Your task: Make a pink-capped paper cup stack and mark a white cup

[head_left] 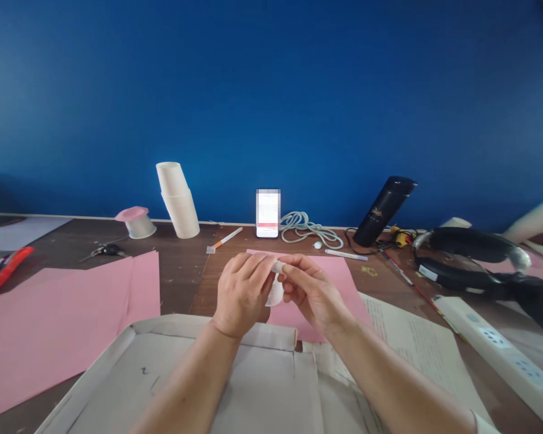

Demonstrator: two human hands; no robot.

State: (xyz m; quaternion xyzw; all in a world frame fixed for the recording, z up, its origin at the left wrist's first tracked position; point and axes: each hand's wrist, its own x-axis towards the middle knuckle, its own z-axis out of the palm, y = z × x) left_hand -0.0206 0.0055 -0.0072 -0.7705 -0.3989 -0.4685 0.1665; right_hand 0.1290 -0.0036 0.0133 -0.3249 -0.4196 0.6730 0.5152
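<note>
Small white piece (277,278) pinched between left hand (243,293) and right hand (311,290), above pink sheet (344,278).

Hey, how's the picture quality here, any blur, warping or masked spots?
Head view: even, soft light; wide-angle warping bends the power strip and tilts the stacked paper cups; the phone screen is pixelated; the headset at right looks smeared; both hands are reasonably sharp.

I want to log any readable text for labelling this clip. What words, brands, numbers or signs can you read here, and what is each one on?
None can be read.
Black flask: a small gold mark, too small to read.
Phone: screen blurred out.
Printed sheet: lines of print, too faint.
Flattened cardboard box: small pen marks, not legible.
White power strip: no legible label.
</note>
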